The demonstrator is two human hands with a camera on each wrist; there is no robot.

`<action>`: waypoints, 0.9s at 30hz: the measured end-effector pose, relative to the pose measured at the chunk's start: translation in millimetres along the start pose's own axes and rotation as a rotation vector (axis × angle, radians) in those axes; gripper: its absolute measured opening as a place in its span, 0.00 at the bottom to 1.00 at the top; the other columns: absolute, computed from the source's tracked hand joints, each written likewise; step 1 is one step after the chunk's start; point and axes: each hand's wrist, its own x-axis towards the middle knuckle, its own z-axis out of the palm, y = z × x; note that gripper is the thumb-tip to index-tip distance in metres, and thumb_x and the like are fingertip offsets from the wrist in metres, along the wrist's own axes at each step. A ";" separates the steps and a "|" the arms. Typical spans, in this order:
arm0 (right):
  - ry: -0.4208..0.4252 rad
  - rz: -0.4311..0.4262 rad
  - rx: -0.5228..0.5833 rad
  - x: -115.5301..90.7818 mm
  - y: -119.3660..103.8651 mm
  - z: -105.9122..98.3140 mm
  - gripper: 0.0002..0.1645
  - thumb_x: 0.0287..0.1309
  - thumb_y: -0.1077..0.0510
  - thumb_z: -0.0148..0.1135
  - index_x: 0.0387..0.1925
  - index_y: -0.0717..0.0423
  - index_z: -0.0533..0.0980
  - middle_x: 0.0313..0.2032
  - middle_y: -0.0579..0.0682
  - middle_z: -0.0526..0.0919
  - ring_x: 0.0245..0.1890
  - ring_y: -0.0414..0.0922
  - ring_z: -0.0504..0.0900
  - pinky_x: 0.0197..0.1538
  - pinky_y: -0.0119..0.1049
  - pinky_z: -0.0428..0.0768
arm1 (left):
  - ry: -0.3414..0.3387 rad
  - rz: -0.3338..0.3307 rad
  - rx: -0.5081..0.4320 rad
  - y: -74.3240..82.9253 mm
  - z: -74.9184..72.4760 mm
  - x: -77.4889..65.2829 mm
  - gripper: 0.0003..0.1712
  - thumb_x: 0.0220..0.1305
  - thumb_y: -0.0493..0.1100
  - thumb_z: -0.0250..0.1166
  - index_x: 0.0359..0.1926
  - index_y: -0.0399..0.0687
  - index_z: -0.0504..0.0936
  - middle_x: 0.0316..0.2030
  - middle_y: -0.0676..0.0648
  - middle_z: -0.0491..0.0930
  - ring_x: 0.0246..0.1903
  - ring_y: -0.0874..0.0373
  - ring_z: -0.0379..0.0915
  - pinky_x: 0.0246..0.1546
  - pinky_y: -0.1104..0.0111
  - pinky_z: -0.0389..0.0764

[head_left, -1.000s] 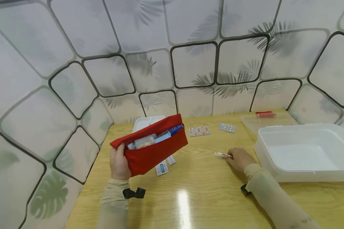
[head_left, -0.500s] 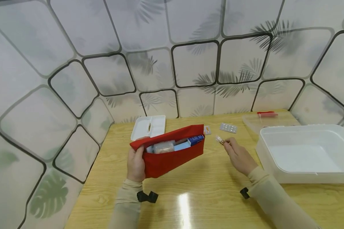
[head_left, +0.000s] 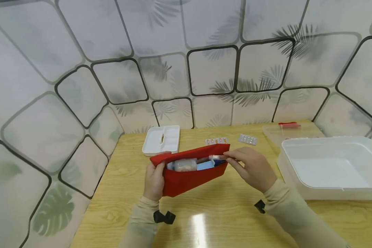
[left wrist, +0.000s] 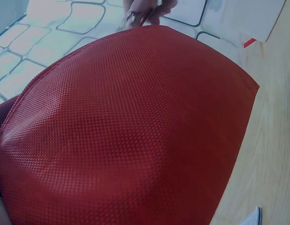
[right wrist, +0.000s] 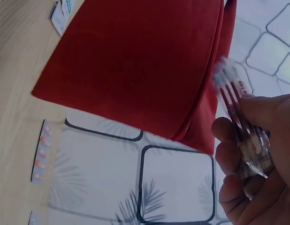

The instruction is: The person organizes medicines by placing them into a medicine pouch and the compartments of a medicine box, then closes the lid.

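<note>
A red fabric pouch [head_left: 189, 182] hangs above the table, its long mouth spread open. My left hand [head_left: 153, 181] grips its left end, thumb in front. Inside the pouch show a clear plastic container [head_left: 186, 165], a light blue flat item [head_left: 205, 165] and a dark blue box [head_left: 218, 162]. At the pouch's right end, my right hand [head_left: 252, 168] pinches a clear packet of cotton swabs [right wrist: 234, 98] with dark red sticks and pale tips. The packet's tip end overlaps the pouch mouth in the head view. Much of the left hand is out of the left wrist view.
Behind the pouch stands a white divided tray [head_left: 148, 146]. Two blister packs, one with orange pills [head_left: 216, 141] and one silver [head_left: 247, 139], lie at the back. A large white bin [head_left: 310, 193] and a clear lid [head_left: 272, 132] with a red item [head_left: 289, 125] occupy the right. Small sachets [right wrist: 60, 14] lie near the pouch.
My left hand has carried the pouch rightward, over the sachets in the head view. My right hand has lifted the swab packet from near the table and brought it leftward to the pouch's mouth.
</note>
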 end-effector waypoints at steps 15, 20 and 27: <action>-0.137 -0.059 -0.052 11.8 -17.6 7.8 0.15 0.50 0.57 0.72 0.41 0.51 0.81 0.33 0.43 0.80 0.32 0.39 0.71 0.32 0.34 0.75 | -0.132 0.135 0.042 4.1 3.5 -8.3 0.16 0.73 0.34 0.47 0.53 0.28 0.74 0.47 0.35 0.77 0.42 0.55 0.76 0.47 0.68 0.75; -0.160 -0.061 -0.022 12.6 -20.8 7.1 0.09 0.50 0.56 0.73 0.34 0.47 0.81 0.31 0.37 0.80 0.31 0.37 0.69 0.30 0.32 0.72 | -0.150 0.135 0.055 4.6 4.2 -9.6 0.16 0.73 0.35 0.48 0.53 0.32 0.76 0.46 0.39 0.79 0.43 0.55 0.76 0.46 0.67 0.75; -0.205 -0.079 0.032 15.8 -24.3 6.0 0.06 0.52 0.55 0.71 0.35 0.46 0.84 0.31 0.35 0.83 0.31 0.35 0.73 0.31 0.31 0.73 | -0.206 0.165 0.044 5.3 5.0 -13.0 0.17 0.72 0.34 0.47 0.54 0.30 0.74 0.54 0.37 0.74 0.51 0.55 0.72 0.51 0.69 0.73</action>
